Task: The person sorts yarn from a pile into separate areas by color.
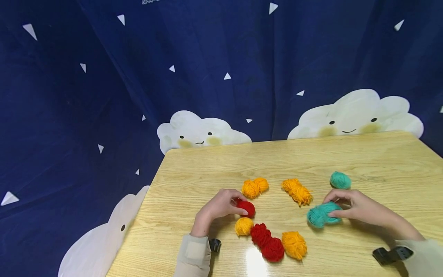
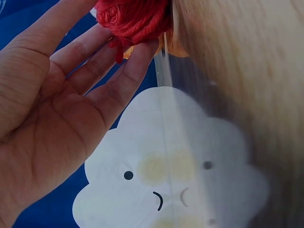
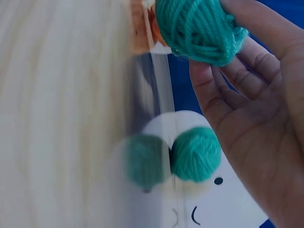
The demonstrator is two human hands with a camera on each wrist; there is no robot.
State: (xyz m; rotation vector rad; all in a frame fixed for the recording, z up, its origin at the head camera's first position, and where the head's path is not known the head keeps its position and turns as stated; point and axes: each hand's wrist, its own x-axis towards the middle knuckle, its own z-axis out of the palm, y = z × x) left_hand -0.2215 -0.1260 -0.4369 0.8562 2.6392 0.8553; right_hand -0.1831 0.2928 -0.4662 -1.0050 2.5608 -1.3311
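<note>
My left hand [image 1: 222,207] grips a small red yarn ball [image 1: 247,208] between thumb and fingers, low over the table; the left wrist view shows the red yarn [image 2: 135,19] against the fingertips. On the right, my right hand [image 1: 358,207] pinches a teal yarn skein [image 1: 319,215] by its right end, thumb in front and fingers behind. Beyond that hand sits a small teal yarn ball [image 1: 340,180], also visible as a teal ball [image 3: 196,154] in the right wrist view. Just in front of the red ball lies a small yellow-orange yarn ball [image 1: 244,226].
Between the hands lie a red yarn skein [image 1: 266,242] and an orange yarn ball [image 1: 294,245]. Farther back are two orange skeins, a left one [image 1: 255,187] and a right one [image 1: 297,191]. Behind the wooden table [image 1: 214,165] hangs a dark blue curtain [image 1: 207,46] with clouds.
</note>
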